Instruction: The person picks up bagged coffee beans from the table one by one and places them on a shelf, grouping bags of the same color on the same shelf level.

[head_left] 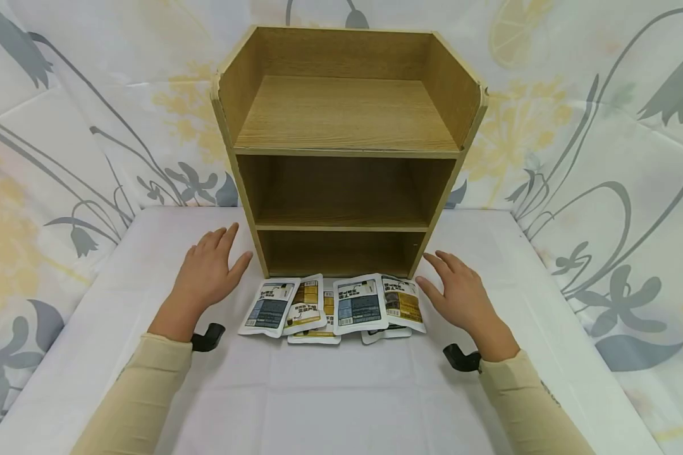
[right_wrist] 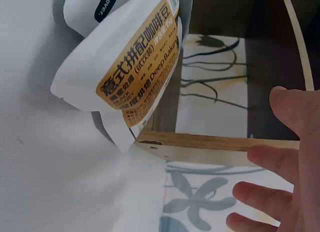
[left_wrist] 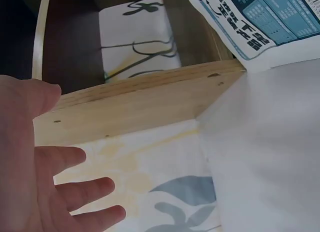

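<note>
Pouches (head_left: 360,306) lie overlapping on the white table (head_left: 341,404) before the wooden shelf (head_left: 346,153) in the head view; none is held, so handling looks barely begun to me. The left hand (head_left: 207,268) and right hand (head_left: 455,291) flank them. Left wrist view: spread fingers (left_wrist: 86,192), well apart from a blue-labelled pouch (left_wrist: 272,22). Right wrist view: fingers parted, an orange-labelled pouch (right_wrist: 140,67) near but untouched.

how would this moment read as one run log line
left hand: empty, beside shelf | right hand: empty, beside shelf | pouches: overlapping, on table before shelf
</note>
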### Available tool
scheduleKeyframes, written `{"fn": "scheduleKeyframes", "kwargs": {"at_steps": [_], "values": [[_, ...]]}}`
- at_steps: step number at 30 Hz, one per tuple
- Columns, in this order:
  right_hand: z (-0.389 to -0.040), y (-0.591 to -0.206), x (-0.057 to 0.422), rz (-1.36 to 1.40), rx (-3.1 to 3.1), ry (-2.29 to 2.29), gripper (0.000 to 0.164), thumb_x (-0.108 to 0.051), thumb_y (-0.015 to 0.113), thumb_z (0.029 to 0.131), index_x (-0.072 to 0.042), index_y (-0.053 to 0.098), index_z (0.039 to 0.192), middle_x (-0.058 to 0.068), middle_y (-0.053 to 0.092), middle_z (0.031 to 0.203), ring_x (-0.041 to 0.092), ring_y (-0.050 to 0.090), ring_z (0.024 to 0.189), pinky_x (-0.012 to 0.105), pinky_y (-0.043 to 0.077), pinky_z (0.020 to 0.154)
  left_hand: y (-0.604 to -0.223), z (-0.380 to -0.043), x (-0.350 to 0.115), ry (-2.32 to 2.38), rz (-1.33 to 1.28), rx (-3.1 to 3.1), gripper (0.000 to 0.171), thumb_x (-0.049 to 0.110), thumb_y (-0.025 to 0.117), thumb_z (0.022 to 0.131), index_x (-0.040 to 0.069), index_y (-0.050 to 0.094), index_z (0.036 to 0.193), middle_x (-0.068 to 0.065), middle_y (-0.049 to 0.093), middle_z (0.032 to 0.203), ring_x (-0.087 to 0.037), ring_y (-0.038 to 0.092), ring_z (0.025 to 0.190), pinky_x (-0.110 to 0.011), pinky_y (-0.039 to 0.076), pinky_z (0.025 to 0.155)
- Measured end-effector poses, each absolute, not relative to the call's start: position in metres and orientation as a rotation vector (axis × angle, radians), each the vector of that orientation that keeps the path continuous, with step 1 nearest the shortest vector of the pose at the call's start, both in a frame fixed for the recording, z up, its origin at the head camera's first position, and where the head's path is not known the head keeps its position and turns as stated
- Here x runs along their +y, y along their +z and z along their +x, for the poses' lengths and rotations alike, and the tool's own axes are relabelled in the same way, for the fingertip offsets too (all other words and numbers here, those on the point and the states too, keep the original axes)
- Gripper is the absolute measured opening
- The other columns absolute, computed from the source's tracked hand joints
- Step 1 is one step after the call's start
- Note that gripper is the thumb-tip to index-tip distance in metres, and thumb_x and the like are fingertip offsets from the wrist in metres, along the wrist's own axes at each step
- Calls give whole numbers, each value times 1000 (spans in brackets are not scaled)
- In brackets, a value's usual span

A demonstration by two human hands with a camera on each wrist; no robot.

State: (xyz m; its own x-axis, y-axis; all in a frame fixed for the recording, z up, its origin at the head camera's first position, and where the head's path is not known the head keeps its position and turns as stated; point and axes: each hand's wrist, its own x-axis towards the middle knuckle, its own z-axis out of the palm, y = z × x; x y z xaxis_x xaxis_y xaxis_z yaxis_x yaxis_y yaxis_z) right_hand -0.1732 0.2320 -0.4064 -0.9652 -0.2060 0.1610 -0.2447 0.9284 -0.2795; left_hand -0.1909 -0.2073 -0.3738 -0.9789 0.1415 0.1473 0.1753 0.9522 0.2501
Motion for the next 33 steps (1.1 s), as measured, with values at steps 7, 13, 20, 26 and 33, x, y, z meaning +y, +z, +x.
{"fn": "scheduleKeyframes", "kwargs": {"at_steps": [7,13,20,26,33], "values": [[-170,-407,227,390,-2953,488,59,-44,53,97,-9,44,144,22,43,145,42,41,134,62,34,105,-377,-195,-206,-522,-241,-2944,64,42,39,102,5,24,153,-27,35,149,-45,34,137,-62,31,108],[-168,-411,223,406,-2971,509,62,-47,54,96,-9,45,143,21,44,145,42,43,132,60,36,105,-375,-199,-203,-673,-222,-2948,65,46,35,102,8,22,154,-26,34,151,-45,32,138,-63,31,107],[-166,-417,220,493,-2947,526,63,-48,57,94,-11,46,143,18,48,142,40,47,130,57,39,104,-375,-204,-200,-835,-204,-2929,69,51,33,102,9,20,155,-24,34,152,-43,32,140,-61,30,109],[-164,-420,217,555,-2957,533,63,-49,58,93,-13,46,143,14,47,145,38,46,132,57,39,104,-373,-210,-195,-947,-213,-2888,67,51,33,102,12,19,155,-22,36,152,-42,37,138,-60,33,108],[-159,-426,212,600,-2971,541,68,-50,63,89,-14,45,144,13,46,146,38,45,133,57,40,103,-371,-214,-188,-1079,-219,-2848,66,49,34,102,13,18,155,-20,40,149,-40,41,136,-57,36,108]]}}
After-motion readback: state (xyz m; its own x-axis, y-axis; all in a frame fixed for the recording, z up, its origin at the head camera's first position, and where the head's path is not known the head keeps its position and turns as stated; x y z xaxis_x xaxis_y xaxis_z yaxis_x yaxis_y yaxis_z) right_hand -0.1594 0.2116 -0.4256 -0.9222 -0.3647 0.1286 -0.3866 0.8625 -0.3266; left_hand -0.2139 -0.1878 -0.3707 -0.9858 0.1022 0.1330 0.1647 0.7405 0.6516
